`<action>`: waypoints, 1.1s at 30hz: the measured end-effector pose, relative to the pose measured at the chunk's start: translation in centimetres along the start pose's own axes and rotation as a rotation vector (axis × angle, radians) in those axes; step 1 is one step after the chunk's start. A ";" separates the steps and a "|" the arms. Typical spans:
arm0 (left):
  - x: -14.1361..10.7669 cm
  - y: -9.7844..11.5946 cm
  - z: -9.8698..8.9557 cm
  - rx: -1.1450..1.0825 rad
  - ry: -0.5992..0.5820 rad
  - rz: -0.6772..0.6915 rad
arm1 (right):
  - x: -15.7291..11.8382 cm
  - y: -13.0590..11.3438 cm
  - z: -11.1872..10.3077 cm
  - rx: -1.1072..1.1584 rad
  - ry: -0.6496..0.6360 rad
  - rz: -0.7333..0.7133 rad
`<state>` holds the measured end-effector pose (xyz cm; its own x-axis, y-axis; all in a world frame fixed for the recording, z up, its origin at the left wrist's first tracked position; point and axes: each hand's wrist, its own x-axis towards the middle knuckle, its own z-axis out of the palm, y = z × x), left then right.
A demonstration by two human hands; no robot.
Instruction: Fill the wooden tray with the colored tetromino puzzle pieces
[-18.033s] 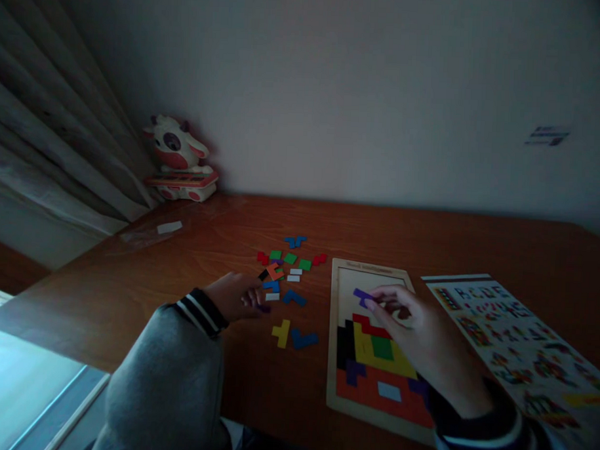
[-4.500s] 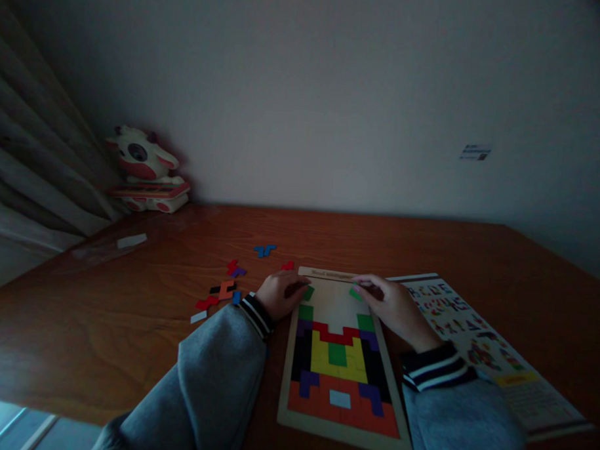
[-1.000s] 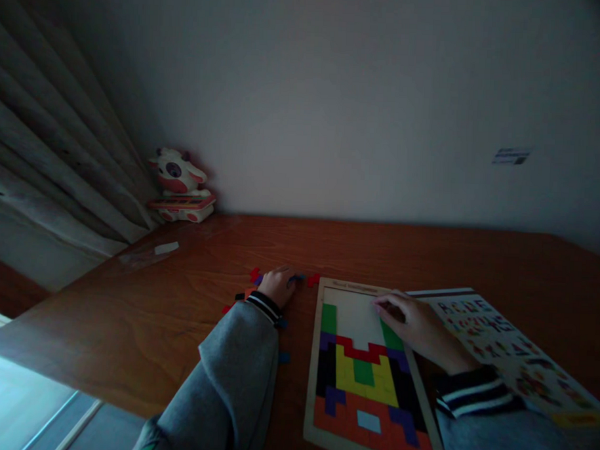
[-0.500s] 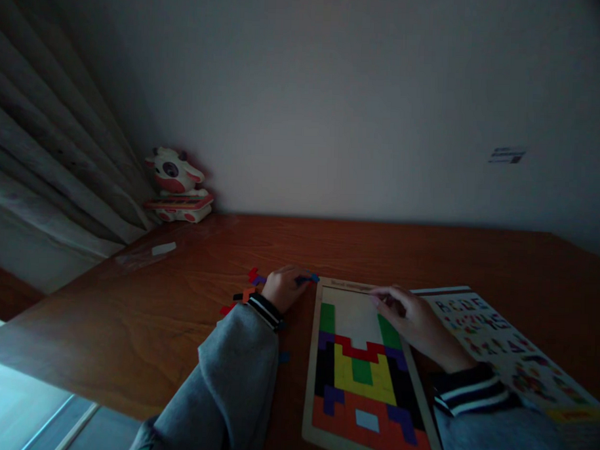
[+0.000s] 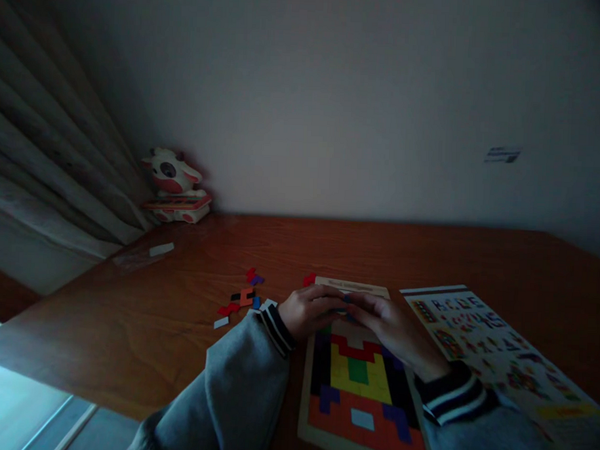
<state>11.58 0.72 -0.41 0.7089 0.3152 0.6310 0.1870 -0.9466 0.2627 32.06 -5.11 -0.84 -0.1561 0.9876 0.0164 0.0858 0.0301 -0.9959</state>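
Over the upper part of a wooden block-puzzle board (image 5: 353,285), my two hands meet. Between their fingertips a small blue puzzle piece (image 5: 346,300) shows, mostly hidden by the fingers. My left hand (image 5: 311,311) pinches it from the left; my right hand (image 5: 387,326) has its thumb and fingers closed on it from the right. Lower on the board, red, yellow, green, black, purple and orange pieces lie fitted together, with a pale piece (image 5: 363,419) among the orange ones. The hands cover much of the board's upper area.
Several loose puzzle pieces, among them an orange one (image 5: 247,297), lie left of the board. A red piece (image 5: 309,279) is at its upper left corner. A printed pattern sheet (image 5: 473,336) lies to the right. A cow toy (image 5: 176,184) stands by the curtain (image 5: 52,131).
My left hand has moved right from the board's upper left corner with the blue piece, meeting my right hand over the board. My right hand has shifted slightly left and closed on the piece.
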 end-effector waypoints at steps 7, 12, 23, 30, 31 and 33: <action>-2.7 -0.8 -5.7 0.068 -0.270 -0.132 | 0.3 1.0 -2.0 -0.083 0.154 0.023; -8.3 1.1 -10.1 0.169 -0.379 -0.222 | 0.6 1.9 -2.5 -0.083 0.186 0.006; -11.0 4.0 -8.3 0.179 -0.308 -0.095 | 0.7 1.7 -2.3 -0.042 0.262 0.035; -10.8 1.7 -8.8 0.286 -0.152 -0.285 | 0.7 1.5 -2.3 0.055 0.326 0.031; -10.8 1.5 -8.7 0.305 -0.164 -0.289 | 0.7 1.4 -2.3 0.055 0.328 0.032; -10.8 1.3 -8.5 0.338 -0.208 -0.291 | 0.7 1.4 -2.3 0.056 0.335 0.033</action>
<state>-1.59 -3.37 -0.68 0.7088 0.5822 0.3984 0.5834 -0.8012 0.1328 34.35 -4.05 -1.98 0.1782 0.9840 0.0036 0.0301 -0.0018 -0.9995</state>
